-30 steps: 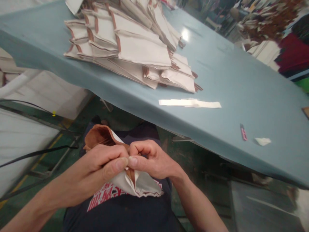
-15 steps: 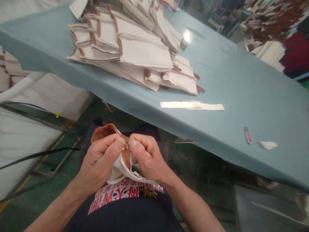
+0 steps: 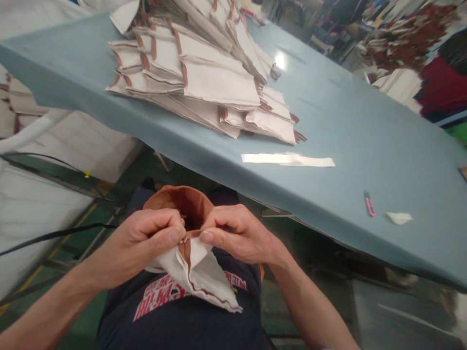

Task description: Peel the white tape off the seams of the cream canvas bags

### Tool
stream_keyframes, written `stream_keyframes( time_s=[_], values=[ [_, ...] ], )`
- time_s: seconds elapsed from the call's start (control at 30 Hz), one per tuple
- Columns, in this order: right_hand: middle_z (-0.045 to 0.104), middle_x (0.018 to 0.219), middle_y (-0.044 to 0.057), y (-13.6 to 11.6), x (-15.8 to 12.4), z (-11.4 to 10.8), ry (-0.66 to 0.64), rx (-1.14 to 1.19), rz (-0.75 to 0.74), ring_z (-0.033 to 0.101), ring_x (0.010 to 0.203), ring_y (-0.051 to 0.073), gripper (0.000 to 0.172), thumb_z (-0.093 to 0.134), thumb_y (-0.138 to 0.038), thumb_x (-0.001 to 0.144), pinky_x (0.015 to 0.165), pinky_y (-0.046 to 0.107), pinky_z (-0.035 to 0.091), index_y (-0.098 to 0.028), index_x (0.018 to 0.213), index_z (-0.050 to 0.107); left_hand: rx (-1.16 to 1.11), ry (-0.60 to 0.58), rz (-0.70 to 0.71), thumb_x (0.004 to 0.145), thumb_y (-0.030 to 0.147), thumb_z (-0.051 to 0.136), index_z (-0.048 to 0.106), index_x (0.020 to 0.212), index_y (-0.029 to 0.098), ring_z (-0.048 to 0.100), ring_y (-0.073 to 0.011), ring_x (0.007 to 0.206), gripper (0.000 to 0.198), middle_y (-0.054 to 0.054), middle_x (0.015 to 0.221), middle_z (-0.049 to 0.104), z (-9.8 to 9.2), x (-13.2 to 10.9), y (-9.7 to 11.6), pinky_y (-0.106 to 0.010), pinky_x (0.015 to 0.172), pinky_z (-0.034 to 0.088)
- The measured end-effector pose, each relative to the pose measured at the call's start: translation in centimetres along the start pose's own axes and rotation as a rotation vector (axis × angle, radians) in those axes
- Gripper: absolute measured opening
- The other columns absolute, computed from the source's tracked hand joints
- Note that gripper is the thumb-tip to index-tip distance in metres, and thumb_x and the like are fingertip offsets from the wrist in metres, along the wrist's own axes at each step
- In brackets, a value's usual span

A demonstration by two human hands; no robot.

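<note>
Over my lap, both hands pinch the edge of a white and brown fabric bag (image 3: 211,277). My left hand (image 3: 153,243) is closed on the brown-trimmed rim, its thumb on top near a seam. A short way to the right, my right hand (image 3: 241,233) grips the same rim between thumb and fingers. The bag's brown inside curves open beyond my hands, and its white part with a dark-edged seam hangs toward me, over my dark apron (image 3: 175,321) with red printed characters.
A blue-covered table (image 3: 350,146) runs diagonally ahead. On it are stacked white pieces with brown edges (image 3: 219,80), a pale strip (image 3: 288,159), a pink cutter (image 3: 369,204) and a white scrap (image 3: 399,218). A metal frame with black straps (image 3: 54,238) stands at left.
My hands have moved slightly apart and turned flatter along the rim. The brown inside has opened wider, and the white part now hangs down toward me.
</note>
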State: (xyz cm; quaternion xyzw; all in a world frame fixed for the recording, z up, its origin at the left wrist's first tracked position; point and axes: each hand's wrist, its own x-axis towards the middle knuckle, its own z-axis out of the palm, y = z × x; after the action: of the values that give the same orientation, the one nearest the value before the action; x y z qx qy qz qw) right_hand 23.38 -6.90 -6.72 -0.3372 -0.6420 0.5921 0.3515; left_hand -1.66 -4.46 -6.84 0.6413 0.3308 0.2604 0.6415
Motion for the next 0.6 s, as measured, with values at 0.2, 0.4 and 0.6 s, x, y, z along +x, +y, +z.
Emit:
stream_keyframes(
  time_s=[0.2,0.4,0.6],
  values=[
    [0.072,0.076,0.0,0.2,-0.4,-0.4,-0.006,-0.093,-0.079,0.058,0.066,0.011,0.053,0.066,-0.058,0.116,0.063,0.023,0.044,-0.017,0.083,0.075,0.303,0.073,0.187,0.102,0.024,0.066,0.039,0.059,0.021,0.034,-0.0059,0.046,0.051,0.009,0.053,0.037,-0.2,0.1,-0.3,-0.019,0.044,0.025],
    [0.074,0.073,0.002,1.3,-0.9,-0.4,0.145,-0.466,-0.297,0.063,0.064,0.012,0.047,0.063,-0.044,0.12,0.063,0.024,0.042,-0.018,0.083,0.074,0.224,0.109,0.253,0.111,0.023,0.049,0.04,0.065,0.022,0.034,-0.0065,0.046,0.047,0.008,0.058,0.036,0.6,-0.3,-1.2,-0.02,0.042,0.02],
    [0.074,0.071,0.002,1.3,-1.5,-0.4,0.141,-0.538,-0.342,0.063,0.062,0.012,0.042,0.062,-0.035,0.121,0.061,0.025,0.043,-0.018,0.084,0.073,0.174,0.197,0.288,0.114,0.03,0.06,0.041,0.062,0.02,0.034,-0.0066,0.044,0.056,0.008,0.054,0.035,0.5,-0.9,-2.4,-0.025,0.044,0.02]
  ],
)
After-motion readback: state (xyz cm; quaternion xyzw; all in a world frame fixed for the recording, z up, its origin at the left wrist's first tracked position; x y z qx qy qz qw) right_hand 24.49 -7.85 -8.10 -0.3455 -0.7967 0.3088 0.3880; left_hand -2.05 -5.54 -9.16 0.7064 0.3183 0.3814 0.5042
